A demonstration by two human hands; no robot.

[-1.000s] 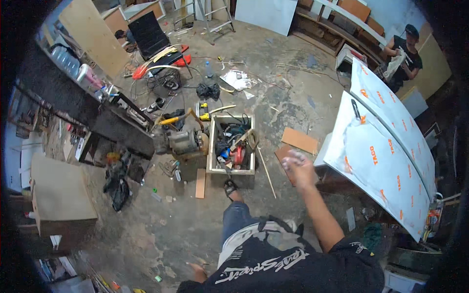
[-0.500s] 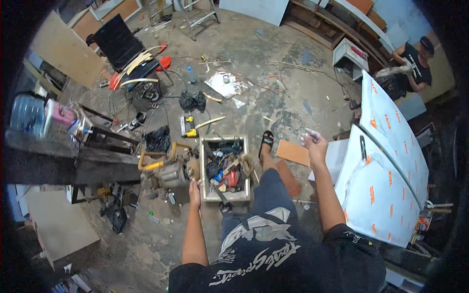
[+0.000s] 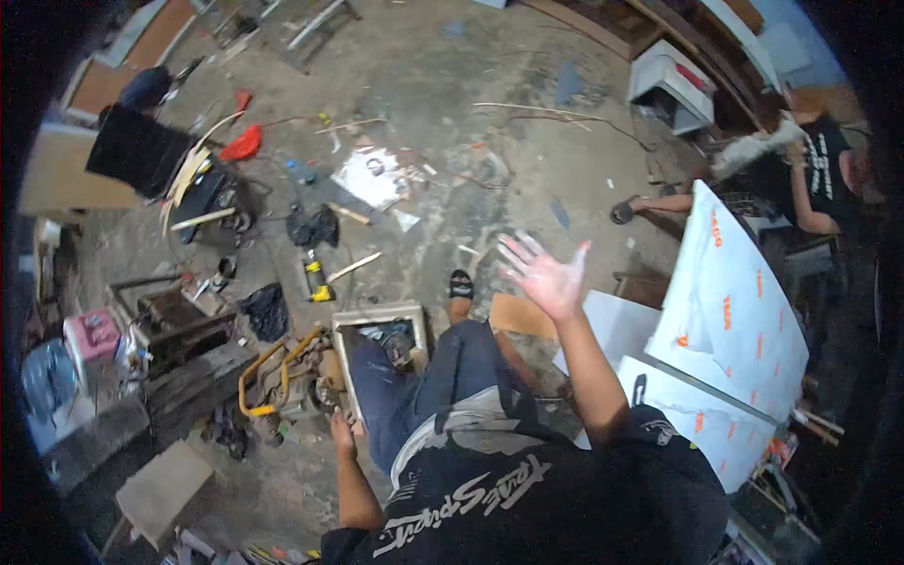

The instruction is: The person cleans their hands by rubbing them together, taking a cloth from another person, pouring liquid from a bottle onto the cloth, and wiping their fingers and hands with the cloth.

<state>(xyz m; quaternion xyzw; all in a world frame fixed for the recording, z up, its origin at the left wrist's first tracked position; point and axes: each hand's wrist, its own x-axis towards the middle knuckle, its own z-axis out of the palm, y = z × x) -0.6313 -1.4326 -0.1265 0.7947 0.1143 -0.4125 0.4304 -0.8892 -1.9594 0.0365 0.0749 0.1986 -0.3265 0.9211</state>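
My right hand [image 3: 546,280] is raised, its fingers spread and pale dust on the palm and fingers; nothing is in it. Low down, my left hand [image 3: 344,433] is beside the near left corner of a white-rimmed box [image 3: 341,353]. Its fingers are small and blurred, so their pose is unclear. Tools and loose items lie in the box, partly hidden behind my leg. Left of the box stands a dusty machine with a yellow tubular handle [image 3: 247,388]. A yellow-and-black power tool [image 3: 317,279] lies on the floor beyond the box.
On my right stand large panels wrapped in white film [image 3: 744,315], near an orange-brown board [image 3: 524,315]. Farther right, a co-worker [image 3: 817,169] holds something pale and fluffy. Black plastic bags [image 3: 266,313], wood strips and a black chair [image 3: 141,151] occupy the left floor.
My view has turned and shifted. My right hand has gone from partly curled to spread wide. My left hand is lower, and my legs now cover part of the box.
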